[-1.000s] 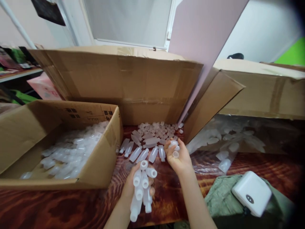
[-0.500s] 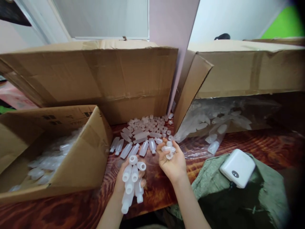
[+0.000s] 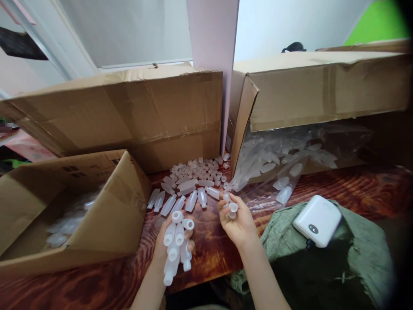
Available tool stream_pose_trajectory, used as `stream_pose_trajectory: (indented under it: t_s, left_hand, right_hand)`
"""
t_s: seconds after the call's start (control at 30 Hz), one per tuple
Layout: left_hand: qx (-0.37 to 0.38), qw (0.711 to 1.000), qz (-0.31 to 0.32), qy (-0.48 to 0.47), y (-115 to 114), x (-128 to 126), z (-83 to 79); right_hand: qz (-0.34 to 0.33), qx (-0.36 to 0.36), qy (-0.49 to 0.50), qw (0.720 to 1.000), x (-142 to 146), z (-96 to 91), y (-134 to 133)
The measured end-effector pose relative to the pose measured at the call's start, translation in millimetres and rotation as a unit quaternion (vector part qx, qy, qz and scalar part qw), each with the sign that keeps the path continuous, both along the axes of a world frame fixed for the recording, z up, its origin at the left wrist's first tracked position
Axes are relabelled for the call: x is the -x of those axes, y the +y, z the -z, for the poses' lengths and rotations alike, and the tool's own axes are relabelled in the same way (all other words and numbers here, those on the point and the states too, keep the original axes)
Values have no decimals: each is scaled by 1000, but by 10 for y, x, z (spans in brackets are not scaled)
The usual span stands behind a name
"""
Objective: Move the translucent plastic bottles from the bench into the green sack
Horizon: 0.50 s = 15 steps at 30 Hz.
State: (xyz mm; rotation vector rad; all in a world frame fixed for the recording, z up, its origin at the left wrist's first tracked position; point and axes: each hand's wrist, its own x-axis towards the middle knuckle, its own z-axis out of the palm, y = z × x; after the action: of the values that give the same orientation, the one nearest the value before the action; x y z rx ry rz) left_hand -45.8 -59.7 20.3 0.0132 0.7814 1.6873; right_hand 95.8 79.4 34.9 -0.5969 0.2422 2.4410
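Note:
My left hand (image 3: 160,249) is closed around a bundle of several small translucent plastic bottles (image 3: 176,243), their open necks pointing away from me. My right hand (image 3: 238,221) is cupped and pinches a few small white caps (image 3: 230,206) between thumb and fingers. Both hands hover low over the dark red wooden table (image 3: 209,254). Just beyond them lie more loose bottles (image 3: 180,200) in a row and a heap of caps (image 3: 200,168).
An open cardboard box (image 3: 116,215) holding bottles stands at the left. A tall box (image 3: 135,112) blocks the back, and a box on its side (image 3: 309,86) spills a clear bag of bottles (image 3: 280,165) at the right. A white device (image 3: 317,220) rests on green cloth (image 3: 325,262).
The view has swung to the right and tilted. My right hand's fingers have curled tighter onto the caps. The left hand still holds its bundle.

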Motion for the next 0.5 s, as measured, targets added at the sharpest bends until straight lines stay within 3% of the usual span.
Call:
stream_pose_trajectory:
  t_s: [0.3,0.5]
  left_hand:
    - [20,999,-14,49,15,-104,-39]
    - [43,998,-19,47,37,-152,-56]
  right_hand:
    - [-30,30,-65,997,-213,-88,-153]
    - [-22,-31,-96,995,-314,-94,-135]
